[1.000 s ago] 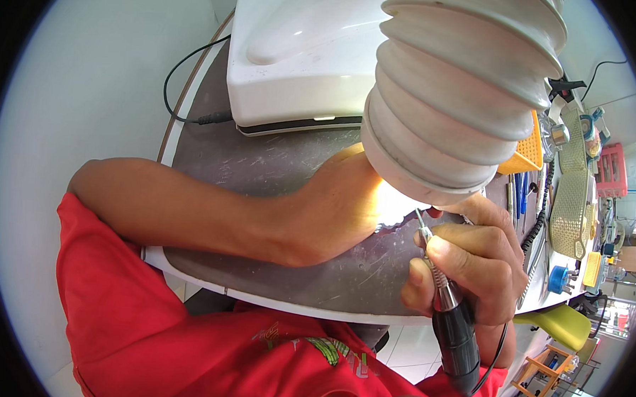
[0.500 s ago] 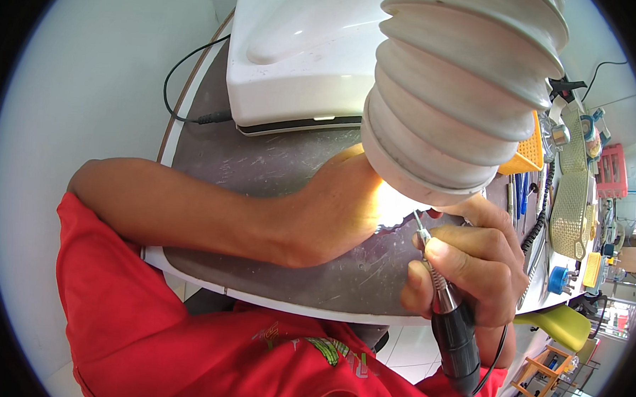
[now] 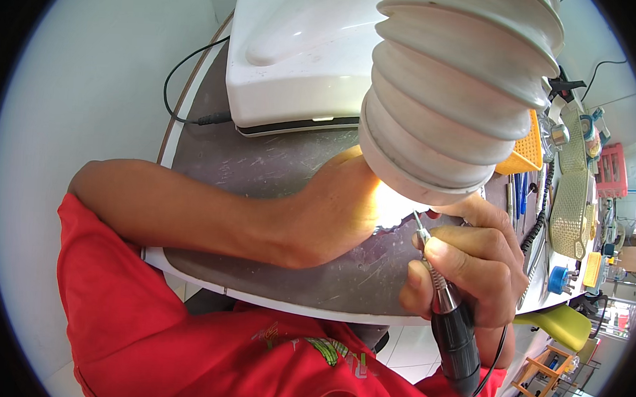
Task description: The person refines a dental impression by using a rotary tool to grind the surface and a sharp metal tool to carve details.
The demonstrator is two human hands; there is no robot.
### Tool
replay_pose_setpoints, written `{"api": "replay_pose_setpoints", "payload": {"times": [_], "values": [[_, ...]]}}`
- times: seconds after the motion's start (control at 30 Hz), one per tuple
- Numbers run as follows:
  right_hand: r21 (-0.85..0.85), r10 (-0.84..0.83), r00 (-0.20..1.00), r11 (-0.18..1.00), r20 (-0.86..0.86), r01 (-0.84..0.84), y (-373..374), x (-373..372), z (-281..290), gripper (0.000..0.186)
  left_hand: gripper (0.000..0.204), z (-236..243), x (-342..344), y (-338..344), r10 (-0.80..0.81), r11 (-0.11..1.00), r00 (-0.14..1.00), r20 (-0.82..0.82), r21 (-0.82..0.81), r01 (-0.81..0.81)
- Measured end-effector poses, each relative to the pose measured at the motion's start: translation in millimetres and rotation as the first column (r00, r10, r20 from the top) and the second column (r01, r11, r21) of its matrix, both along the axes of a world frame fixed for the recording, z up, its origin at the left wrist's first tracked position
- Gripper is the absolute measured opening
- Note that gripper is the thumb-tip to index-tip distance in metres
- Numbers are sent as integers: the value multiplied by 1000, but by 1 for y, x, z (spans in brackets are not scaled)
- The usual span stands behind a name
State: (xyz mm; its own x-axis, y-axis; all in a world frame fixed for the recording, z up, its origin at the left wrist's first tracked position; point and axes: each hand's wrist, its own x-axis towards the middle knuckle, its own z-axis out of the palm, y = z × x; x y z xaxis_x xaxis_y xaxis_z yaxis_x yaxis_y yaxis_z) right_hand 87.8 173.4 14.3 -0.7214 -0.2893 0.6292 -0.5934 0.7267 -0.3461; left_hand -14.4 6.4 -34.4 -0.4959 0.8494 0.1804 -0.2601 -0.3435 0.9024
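Note:
In my right hand (image 3: 475, 266) is a micromotor handpiece (image 3: 454, 339), gripped like a pen; its body is black with a metal nose and a cord at the rear. Its thin bit points up and away, ending just below the mouth of a white ribbed suction hose (image 3: 464, 98). My left hand (image 3: 342, 210) reaches in from the left, its wrist over the bench. The hose hides its fingers, and bright light washes out the part beside the mouth. A small dark red piece (image 3: 433, 214) shows near the bit's tip; what bears it is hidden.
A white machine housing (image 3: 301, 91) stands behind my left forearm, with a black cable (image 3: 168, 85) beside it. On the right are a yellow basket (image 3: 524, 151), blue-handled tools (image 3: 522, 197), a coiled cord (image 3: 540, 222) and a blue-topped item (image 3: 559, 280). The grey bench (image 3: 271, 285) has a white rim.
The hose mouth sits very slightly further left. Both hands and the handpiece hold almost the same place.

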Motion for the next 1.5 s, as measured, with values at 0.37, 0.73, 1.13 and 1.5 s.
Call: {"api": "replay_pose_setpoints", "payload": {"times": [0.37,0.73,1.13,1.5], "values": [[1,-5,1000,1000,-23,5,0,-1,2,28,36,5,-6,-3,129,983,787,-603,-27,-181],[-1,-1,1000,1000,-21,1,0,-1,1,28,33,3,-5,-2,155,981,851,-502,-22,-192],[-10,1,1000,1000,-22,-1,1,0,-1,28,35,7,-4,-4,147,979,800,-582,-32,-203],[-8,0,1000,1000,2,0,2,3,-3,27,32,5,-2,-3,-60,996,975,216,81,43]]}}
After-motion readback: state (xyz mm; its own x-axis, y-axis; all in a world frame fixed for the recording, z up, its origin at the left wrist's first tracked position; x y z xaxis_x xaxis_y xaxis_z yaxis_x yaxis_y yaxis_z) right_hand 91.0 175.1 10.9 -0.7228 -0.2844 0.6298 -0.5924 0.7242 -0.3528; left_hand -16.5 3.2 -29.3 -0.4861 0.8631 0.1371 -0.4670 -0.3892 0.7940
